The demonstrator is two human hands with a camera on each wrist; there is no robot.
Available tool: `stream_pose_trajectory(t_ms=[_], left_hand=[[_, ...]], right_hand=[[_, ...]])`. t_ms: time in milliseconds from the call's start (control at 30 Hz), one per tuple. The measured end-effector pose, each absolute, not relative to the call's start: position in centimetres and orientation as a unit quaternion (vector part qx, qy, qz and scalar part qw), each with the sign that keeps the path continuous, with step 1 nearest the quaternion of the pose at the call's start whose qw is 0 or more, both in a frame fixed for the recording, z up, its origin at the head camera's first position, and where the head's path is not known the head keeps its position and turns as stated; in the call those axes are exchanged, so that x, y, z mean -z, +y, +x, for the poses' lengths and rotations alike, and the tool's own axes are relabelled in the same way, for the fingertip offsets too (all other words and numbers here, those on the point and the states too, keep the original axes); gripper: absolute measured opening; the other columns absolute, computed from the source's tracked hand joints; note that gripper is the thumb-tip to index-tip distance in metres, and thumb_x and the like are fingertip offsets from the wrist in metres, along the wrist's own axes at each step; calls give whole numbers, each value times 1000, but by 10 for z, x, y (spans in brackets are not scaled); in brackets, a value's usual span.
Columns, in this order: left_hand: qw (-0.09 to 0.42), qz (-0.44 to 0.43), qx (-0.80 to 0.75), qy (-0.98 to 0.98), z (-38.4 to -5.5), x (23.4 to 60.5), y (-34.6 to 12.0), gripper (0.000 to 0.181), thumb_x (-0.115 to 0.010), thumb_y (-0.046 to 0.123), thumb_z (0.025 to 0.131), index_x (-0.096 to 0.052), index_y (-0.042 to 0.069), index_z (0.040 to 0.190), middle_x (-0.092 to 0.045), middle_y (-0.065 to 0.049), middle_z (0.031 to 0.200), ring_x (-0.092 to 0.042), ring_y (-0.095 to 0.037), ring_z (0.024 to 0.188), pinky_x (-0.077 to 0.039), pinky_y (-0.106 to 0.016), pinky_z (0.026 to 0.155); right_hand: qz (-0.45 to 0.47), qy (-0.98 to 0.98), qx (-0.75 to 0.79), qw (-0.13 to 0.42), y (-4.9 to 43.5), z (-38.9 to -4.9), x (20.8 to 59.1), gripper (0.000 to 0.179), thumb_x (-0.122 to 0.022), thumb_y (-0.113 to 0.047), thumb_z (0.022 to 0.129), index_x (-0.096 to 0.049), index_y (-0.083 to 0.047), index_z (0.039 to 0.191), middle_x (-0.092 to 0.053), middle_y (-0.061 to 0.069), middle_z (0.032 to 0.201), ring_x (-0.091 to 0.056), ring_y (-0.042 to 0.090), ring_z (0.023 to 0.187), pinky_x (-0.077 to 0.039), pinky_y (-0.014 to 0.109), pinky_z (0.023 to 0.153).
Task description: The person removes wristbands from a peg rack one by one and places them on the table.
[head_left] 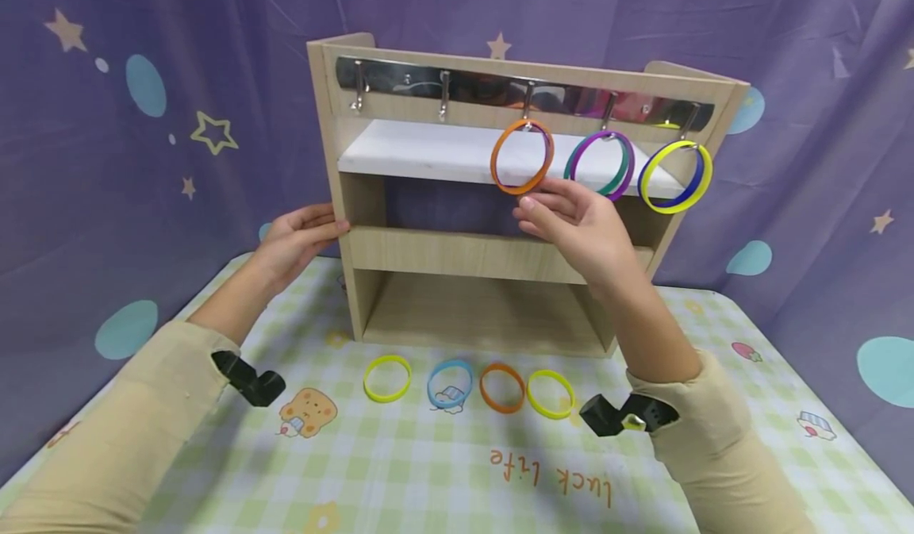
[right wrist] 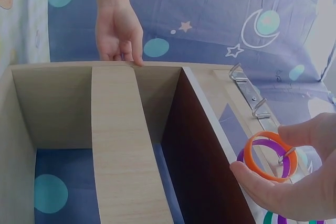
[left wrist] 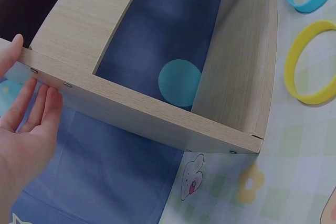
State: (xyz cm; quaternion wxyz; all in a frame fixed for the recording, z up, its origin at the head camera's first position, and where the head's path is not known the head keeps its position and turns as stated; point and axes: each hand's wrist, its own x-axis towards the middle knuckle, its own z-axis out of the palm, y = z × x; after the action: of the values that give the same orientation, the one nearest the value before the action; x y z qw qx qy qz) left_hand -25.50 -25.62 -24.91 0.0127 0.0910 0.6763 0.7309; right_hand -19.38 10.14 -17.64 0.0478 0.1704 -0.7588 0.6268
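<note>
Your rack [head_left: 464, 252] is boxy, of pale wood-grain panels w/ a smooth white shelf board [head_left: 421, 151]. Near its top edge runs a polished metal hook strip [head_left: 471, 84] w/ 5 bent hooks. The orange ring [head_left: 549, 153], a thin circular band, hangs on the ctr hook, w/ a purple ring [right wrist: 269, 142] just behind it. Ref. head view: the orange ring is at approx. 11 o'clock from your R hand [head_left: 581, 220]; its fingers are unclenched, thumb & index apart about the ring's lower part. Contact can't be confirmed. Your L hand [head_left: 296, 240] is at the rack's 9 o'clock side: fingers fairly straight, tips against the outer panel, thumb on the front edge. At approx. 3 o'clock from the orange ring hang a purple/teal pair [head_left: 631, 161] & a yellow/blue pair [head_left: 644, 185]. At 6 o'clock, 4 loose rings [head_left: 483, 387] lie flat on the check-patterned desk [head_left: 400, 470].
</note>
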Motion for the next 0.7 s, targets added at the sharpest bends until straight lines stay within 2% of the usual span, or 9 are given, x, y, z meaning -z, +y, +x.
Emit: stream_pose_trajectory(t_ms=[167,267,400,533,700], left_hand=[[13,87,-723,686,-254,249,-255,76,-65,12,92,-20,-3,151,-53,8,114,-57,0,103,-47,-8,90],[13,84,-724,685,-254,249,-255,76,-65,12,92,-21,-3,151,-53,8,114,-57,1,103,-47,-9,90],[14,85,-724,685,-254,249,-255,75,-65,12,92,-21,-3,151,-53,8,114,-57,1,103,-46,-11,93],[14,87,-724,684,-254,249,-256,75,-64,12,92,-20,-3,151,-53,8,114,-58,1,103,-45,-11,94],[16,88,-728,680,-254,249,-256,75,-64,10,92,-20,-4,151,-55,8,113,-59,1,101,-47,-9,92]], right_hand=[[167,-734,-655,64,98,-194,177,46,-60,-11,95,-44,7,135,-59,22,124,-69,0,83,-58,19,84],[168,-711,-679,79,95,-197,180,36,-61,-9,94,-48,6,124,-65,10,107,-70,3,80,-59,21,83],[169,-678,-707,105,92,-200,183,17,-61,-5,93,-52,-1,107,-67,-4,87,-71,5,75,-61,24,80],[166,-662,-718,140,89,-203,185,12,-63,-2,91,-54,-6,98,-68,-8,79,-70,6,71,-61,24,76],[166,-652,-720,172,87,-205,185,12,-64,0,90,-55,-6,96,-68,-8,75,-70,8,68,-62,25,73]])
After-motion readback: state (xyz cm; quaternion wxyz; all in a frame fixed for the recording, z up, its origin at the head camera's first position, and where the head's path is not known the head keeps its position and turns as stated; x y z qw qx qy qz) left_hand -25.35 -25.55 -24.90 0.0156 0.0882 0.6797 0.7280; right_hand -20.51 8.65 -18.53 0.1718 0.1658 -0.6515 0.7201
